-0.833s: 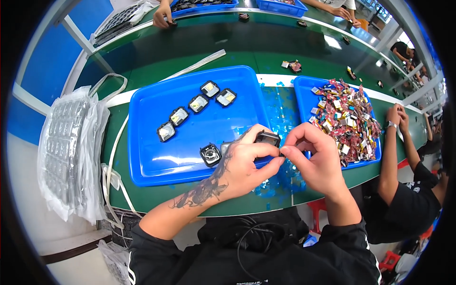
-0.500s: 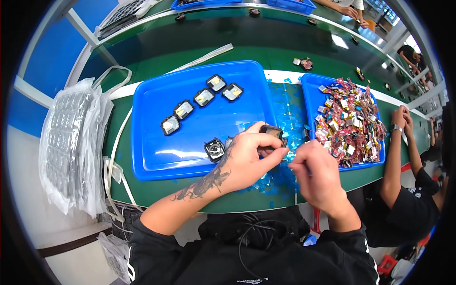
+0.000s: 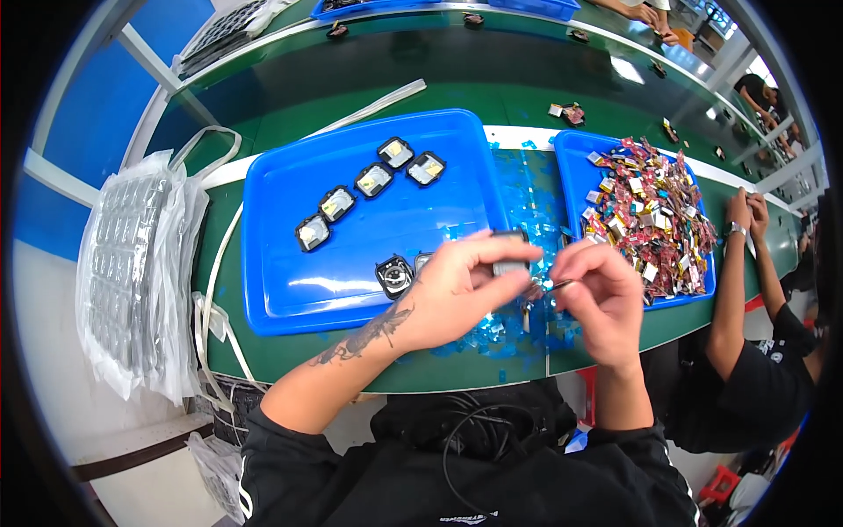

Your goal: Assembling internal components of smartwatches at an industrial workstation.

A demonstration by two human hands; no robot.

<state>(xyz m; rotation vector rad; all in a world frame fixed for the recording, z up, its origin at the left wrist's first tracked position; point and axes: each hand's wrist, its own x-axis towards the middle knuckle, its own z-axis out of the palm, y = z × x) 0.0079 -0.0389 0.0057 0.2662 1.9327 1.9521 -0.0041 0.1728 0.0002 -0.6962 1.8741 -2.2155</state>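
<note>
Case [image 3: 510, 266] held between thumb and fingers of left grip [image 3: 465, 285], right grip [image 3: 606, 299] pinching thin dark piece [image 3: 562, 284]

Plastic-wrapped trays [image 3: 132, 272] are standing at the left of the green table [image 3: 421, 376]; a white strap [image 3: 369, 108] is lying slantwise on it; a crumpled clear bag [image 3: 215, 474] is showing lower down; a black-shirted co-worker [image 3: 738, 386] is occupying the right side; a red stool [image 3: 722, 483] is peeping out nearby.

White lettering [image 3: 468, 518], black shirt [image 3: 369, 487], not legible
</note>
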